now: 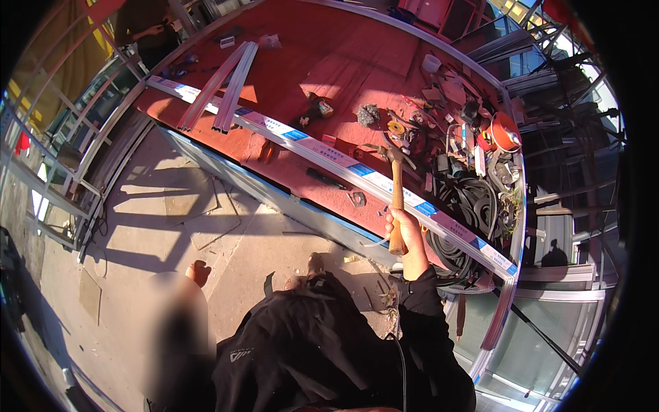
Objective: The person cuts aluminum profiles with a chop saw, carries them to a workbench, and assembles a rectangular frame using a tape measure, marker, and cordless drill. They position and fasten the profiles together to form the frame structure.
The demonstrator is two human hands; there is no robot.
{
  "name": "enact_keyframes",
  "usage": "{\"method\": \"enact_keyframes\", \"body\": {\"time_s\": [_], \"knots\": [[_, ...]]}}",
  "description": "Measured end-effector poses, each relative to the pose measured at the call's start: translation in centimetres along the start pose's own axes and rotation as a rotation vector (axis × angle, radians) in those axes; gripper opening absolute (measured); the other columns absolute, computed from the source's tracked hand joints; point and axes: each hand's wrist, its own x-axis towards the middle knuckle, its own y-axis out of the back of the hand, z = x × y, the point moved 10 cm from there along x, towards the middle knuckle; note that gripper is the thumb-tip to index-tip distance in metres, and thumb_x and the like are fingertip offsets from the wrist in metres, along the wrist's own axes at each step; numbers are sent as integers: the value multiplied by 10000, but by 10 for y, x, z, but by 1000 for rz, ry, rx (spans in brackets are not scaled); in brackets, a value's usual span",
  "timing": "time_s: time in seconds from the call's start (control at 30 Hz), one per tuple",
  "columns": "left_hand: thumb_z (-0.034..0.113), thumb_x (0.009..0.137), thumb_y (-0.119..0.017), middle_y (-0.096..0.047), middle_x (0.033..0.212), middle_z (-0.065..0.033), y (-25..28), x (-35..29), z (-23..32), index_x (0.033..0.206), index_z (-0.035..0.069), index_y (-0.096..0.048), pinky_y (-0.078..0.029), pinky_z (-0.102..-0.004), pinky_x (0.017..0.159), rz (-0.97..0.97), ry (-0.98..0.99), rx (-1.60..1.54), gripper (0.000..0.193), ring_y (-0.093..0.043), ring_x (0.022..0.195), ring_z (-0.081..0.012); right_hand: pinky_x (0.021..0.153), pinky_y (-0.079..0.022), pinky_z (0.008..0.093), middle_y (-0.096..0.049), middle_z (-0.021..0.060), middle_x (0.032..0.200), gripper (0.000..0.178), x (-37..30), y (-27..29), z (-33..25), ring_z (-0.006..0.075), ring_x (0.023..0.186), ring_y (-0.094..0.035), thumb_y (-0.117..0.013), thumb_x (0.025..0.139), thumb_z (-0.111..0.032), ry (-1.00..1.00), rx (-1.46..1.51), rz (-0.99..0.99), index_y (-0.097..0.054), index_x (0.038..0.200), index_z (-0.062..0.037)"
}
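Presently we grip a wooden-handled hammer (397, 185) in our right hand (406, 237), fingers wrapped around the lower handle, its head over the right part of the red table (343, 44); our left hand (198, 272) hangs off the table's near side (we cannot tell whether it is loose or clenched). A long metal bar (329, 153) runs along that side, two slim metal profiles (235, 89) lie crosswise at the table's left, and black coils (473, 206) at its right

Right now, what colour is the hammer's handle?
The handle is light brown, clearest in the head view.
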Motion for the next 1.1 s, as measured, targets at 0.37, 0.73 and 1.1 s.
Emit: {"method": "enact_keyframes", "body": {"time_s": [0.37, 0.73, 1.1], "knots": [[321, 868, -637, -735, 973, -172, -135, -128, -28, 1025, -25, -715, -532, -378, 837, -327, 596, -479, 388, -698, 913, -292, 596, -496, 381, -623, 84, 719, 172, 246, -165, -12, 232, 636, -602, -592, 939, -199, -57, 449, -159, -568, 828, -69], [366, 891, -600, -738, 891, -158, -100, -59, -99, 952, -46, -715, -524, -375, 778, -152, 646, -655, 432, -692, 850, -262, 512, -501, 310, -656, 58, 787, 302, 138, -276, 59, 158, 631, -634, -654, 951, -316, -259, -219, -491, -627, 1096, -53], [377, 906, -653, -719, 760, -128, 182, 58, -221, 877, -27, -736, -499, -360, 715, 488, 395, -646, 413, -653, 731, -207, 533, -541, 326, -660, 81, 962, 964, 188, -389, -283, 186, 690, -662, -674, 925, -190, 662, -238, 76, 25, 1588, -156]]}}
